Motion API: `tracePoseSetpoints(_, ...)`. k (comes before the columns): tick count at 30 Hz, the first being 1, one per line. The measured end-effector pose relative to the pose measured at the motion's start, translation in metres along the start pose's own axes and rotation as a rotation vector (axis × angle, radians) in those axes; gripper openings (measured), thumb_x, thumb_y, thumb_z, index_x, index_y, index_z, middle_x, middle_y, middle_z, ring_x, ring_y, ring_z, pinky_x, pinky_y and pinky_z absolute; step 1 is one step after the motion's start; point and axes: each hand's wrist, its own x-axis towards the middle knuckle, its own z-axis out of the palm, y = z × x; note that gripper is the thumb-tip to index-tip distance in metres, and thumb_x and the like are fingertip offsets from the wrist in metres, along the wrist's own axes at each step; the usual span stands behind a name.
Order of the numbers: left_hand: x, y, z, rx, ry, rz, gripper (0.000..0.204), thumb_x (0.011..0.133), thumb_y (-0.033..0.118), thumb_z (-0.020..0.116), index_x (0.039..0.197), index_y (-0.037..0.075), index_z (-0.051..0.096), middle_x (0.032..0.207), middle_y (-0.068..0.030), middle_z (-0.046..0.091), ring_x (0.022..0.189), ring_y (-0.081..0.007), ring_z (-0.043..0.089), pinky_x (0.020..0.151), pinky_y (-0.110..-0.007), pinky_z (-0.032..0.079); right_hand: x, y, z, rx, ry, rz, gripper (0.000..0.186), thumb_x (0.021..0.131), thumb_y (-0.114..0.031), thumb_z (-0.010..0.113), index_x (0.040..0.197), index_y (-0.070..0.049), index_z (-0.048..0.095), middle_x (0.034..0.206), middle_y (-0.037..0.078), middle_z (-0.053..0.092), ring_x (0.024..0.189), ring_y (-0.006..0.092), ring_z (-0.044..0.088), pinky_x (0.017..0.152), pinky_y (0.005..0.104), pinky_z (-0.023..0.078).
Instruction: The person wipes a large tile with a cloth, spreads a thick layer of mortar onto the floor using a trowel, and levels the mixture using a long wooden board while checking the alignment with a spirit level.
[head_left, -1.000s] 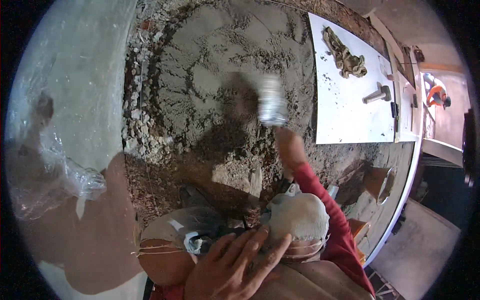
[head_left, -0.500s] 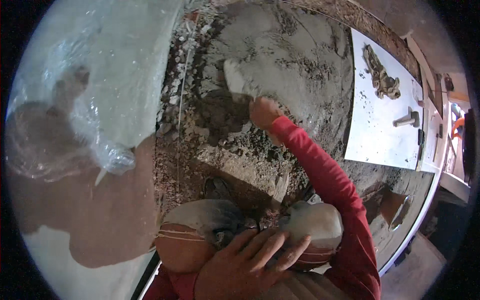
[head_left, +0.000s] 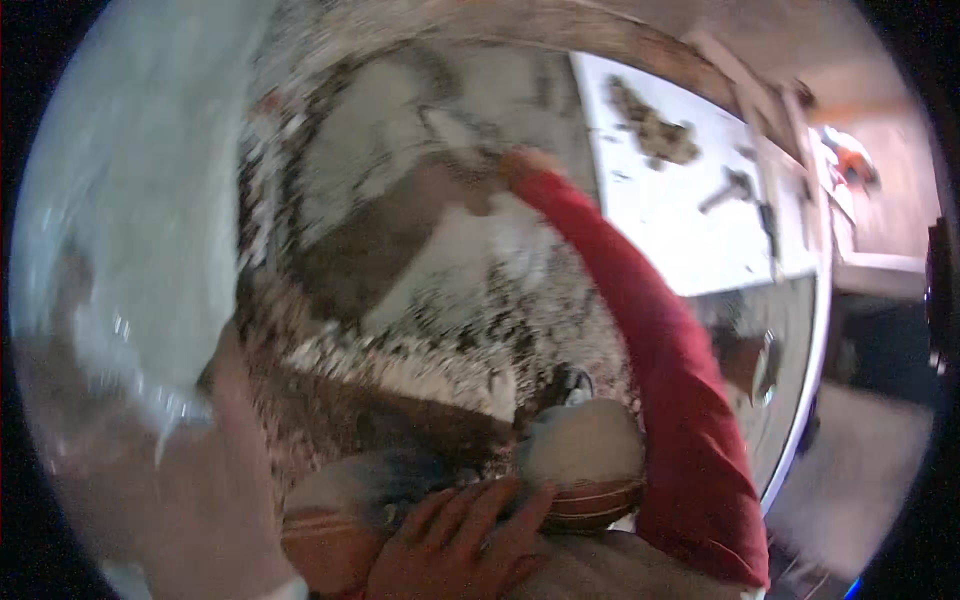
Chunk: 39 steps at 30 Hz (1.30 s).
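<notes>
The picture is motion-blurred. My right hand [head_left: 525, 165] reaches far forward at the end of a red sleeve [head_left: 650, 340] and looks closed on a trowel [head_left: 455, 135], whose pale blade lies on the grey mortar patch [head_left: 380, 170]. My left hand [head_left: 460, 540] rests flat with its fingers spread on my dusty knees [head_left: 585, 450] at the lower edge and holds nothing.
Rubble and crumbled mortar [head_left: 420, 340] ring the wet patch. A white board [head_left: 680, 200] at the right carries a brown lump [head_left: 655, 130] and a hammer-like tool [head_left: 730, 185]. A clear plastic sheet [head_left: 120, 250] covers the left side. A shoe [head_left: 570, 385] shows near my knees.
My right arm has stretched further forward and swept across the mortar patch. My head has swung, shifting and blurring the view. The left hand has stayed on my knees.
</notes>
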Motion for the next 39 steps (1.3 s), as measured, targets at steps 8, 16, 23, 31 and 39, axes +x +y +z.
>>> tracePoseSetpoints(8, 0.022, 0.01, -0.014, -0.196, -0.016, -0.139, 0.059, 0.095, 0.043, 0.056, 0.145, 0.014, 0.045, 0.139, -0.0156, 0.052, 0.12, -0.0366, 0.055, 0.099, -0.048, 0.045, -0.048, -0.042, 0.025, 0.348, -0.329, -0.12, 0.047, 0.094, -0.042, 0.048, 0.103, 0.0, 0.067, 0.1, 0.021, 0.069, 0.091, 0.0329, 0.068, 0.078, 0.0488, 0.054)
tracePoseSetpoints(16, 0.084, 0.019, 0.014, 0.03, -0.438, -0.138, 0.06, 0.095, 0.039, 0.06, 0.142, 0.006, 0.045, 0.14, -0.0172, 0.051, 0.123, -0.0353, 0.052, 0.102, -0.044, 0.043, -0.197, 0.001, 0.031, 0.507, 0.459, 0.013, 0.032, 0.091, -0.032, 0.055, 0.095, -0.002, 0.067, 0.088, 0.019, 0.066, 0.085, 0.0355, 0.066, 0.078, 0.0482, 0.052)
tracePoseSetpoints(23, 0.181, 0.021, 0.102, -0.258, 0.137, -0.425, 0.029, 0.093, 0.004, 0.057, 0.121, -0.003, 0.056, 0.109, -0.0129, 0.065, 0.068, -0.0128, 0.062, 0.063, -0.029, 0.05, -0.28, 0.2, 0.053, 1.06, 0.612, 0.346, 0.029, 0.088, -0.016, 0.063, 0.117, -0.011, 0.062, 0.084, 0.008, 0.071, 0.077, 0.0252, 0.07, 0.063, 0.0366, 0.054)
tracePoseSetpoints(31, 0.502, 0.049, 0.382, 0.08, 0.006, 0.377, 0.043, 0.091, 0.024, 0.062, 0.13, 0.008, 0.053, 0.132, -0.0176, 0.054, 0.124, -0.0353, 0.05, 0.103, -0.044, 0.04, -0.326, 0.55, 0.13, 0.929, 1.15, 1.083, 0.022, 0.086, -0.009, 0.056, 0.105, -0.01, 0.065, 0.091, 0.018, 0.071, 0.084, 0.0336, 0.069, 0.078, 0.0419, 0.054)
tracePoseSetpoints(39, 0.687, 0.091, 0.494, 0.63, 0.115, 0.379, 0.061, 0.096, 0.054, 0.041, 0.152, 0.032, 0.029, 0.161, -0.0087, 0.016, 0.149, -0.0326, 0.011, 0.12, -0.052, 0.007, -0.366, 0.8, 0.152, 0.31, 0.649, 1.429, 0.031, 0.08, -0.023, 0.062, 0.102, -0.001, 0.066, 0.101, 0.021, 0.066, 0.099, 0.038, 0.063, 0.085, 0.05, 0.05)
